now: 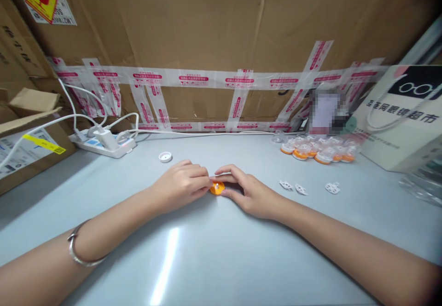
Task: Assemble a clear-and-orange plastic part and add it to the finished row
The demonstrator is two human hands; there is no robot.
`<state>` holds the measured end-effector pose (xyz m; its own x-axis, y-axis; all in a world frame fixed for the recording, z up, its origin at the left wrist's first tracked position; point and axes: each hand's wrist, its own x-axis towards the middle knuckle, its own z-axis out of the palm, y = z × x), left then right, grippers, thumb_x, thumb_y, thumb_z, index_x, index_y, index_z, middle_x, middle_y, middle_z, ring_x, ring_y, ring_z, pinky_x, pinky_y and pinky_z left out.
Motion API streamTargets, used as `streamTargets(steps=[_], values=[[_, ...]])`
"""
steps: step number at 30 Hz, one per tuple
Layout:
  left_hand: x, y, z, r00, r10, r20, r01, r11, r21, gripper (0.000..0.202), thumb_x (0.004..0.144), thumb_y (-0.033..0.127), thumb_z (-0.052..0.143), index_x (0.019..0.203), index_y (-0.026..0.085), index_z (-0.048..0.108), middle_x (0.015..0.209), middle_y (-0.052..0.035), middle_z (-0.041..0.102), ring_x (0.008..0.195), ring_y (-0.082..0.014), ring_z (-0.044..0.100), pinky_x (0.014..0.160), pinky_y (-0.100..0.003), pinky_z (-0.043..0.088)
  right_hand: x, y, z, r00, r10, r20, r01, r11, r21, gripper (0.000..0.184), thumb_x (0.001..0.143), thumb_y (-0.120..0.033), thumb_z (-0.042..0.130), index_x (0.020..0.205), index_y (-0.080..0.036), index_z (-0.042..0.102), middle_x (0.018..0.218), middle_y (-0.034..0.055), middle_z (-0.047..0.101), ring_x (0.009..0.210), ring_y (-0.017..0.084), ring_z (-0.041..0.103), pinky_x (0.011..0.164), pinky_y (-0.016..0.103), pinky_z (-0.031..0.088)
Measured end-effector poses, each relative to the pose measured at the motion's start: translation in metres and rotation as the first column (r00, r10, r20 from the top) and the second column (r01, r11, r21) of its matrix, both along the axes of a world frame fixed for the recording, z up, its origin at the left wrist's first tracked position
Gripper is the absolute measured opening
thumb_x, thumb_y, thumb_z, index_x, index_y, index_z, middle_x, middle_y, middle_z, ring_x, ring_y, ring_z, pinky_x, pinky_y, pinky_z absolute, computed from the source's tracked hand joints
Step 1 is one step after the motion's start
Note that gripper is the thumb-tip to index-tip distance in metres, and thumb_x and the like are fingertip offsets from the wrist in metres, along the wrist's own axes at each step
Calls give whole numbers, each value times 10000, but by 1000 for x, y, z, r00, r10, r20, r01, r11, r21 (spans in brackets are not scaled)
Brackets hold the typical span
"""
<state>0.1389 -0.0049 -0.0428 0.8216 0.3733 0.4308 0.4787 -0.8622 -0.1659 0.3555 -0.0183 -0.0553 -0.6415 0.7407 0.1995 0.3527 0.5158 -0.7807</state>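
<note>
A small round orange plastic disc (217,188) with a white peg at its centre lies on the table between my hands. The thumb and fingers of my right hand (247,191) curve around its right and far edges and grip it. At its left edge, my left hand (188,182) is closed with the fingertips pinched against the rim. Those fingertips are partly hidden, and I see no separate part in them. A white round cap (165,157) sits beyond my left hand. To the right of my right hand lie a white openwork piece (333,187) and two smaller white pieces (301,189).
A cluster of orange-and-white round pieces with clear tops (322,155) stands at the back right. Behind it are a blurred-out item and a paper bag (390,145). A power strip (119,148) with white cables and an open carton (37,145) are at left. A large cardboard box (207,25) walls the back.
</note>
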Motion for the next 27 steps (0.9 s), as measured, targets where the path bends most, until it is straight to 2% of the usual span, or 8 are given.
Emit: streamTargets(steps=[7,16,22,25,27], values=[[1,1,-3,1000,-18,2,17,998,58,230,911,182,425,815,169,634,752,-24,665,654,-128,578,619,-278,336,0,0,1,1000,-10,22,11,1000,-30,272,863,-182,490,1113,-236,395,1201,81,619,1141,156,556,949,362,444],[1,-1,-4,999,-42,13,42,999,-21,218,891,165,441,831,163,650,783,-36,686,705,-134,614,652,-276,372,-1,0,3,1000,-22,7,22,999,-26,222,860,-201,502,1060,-233,411,1170,93,635,1130,173,563,937,389,448],[1,-2,0,999,-30,14,31,988,-153,207,872,155,460,883,183,665,824,-41,686,773,-149,612,695,-286,388,-1,0,2,1000,-17,-5,17,999,-44,215,858,-189,502,1048,-237,412,1171,89,635,1139,166,556,944,389,445],[-6,-4,14,994,5,107,25,962,-273,212,879,177,455,920,189,662,847,-47,678,794,-151,601,718,-282,404,-1,0,1,999,-5,-32,2,997,-72,200,866,-204,500,1049,-236,424,1181,88,629,1147,169,552,959,402,436],[-19,-4,28,980,100,171,-19,906,-422,214,886,234,454,915,184,660,871,-54,671,817,-153,594,741,-271,423,0,0,1,999,4,-52,-9,995,-96,205,873,-221,498,1067,-236,435,1202,85,616,1167,169,537,981,407,422]])
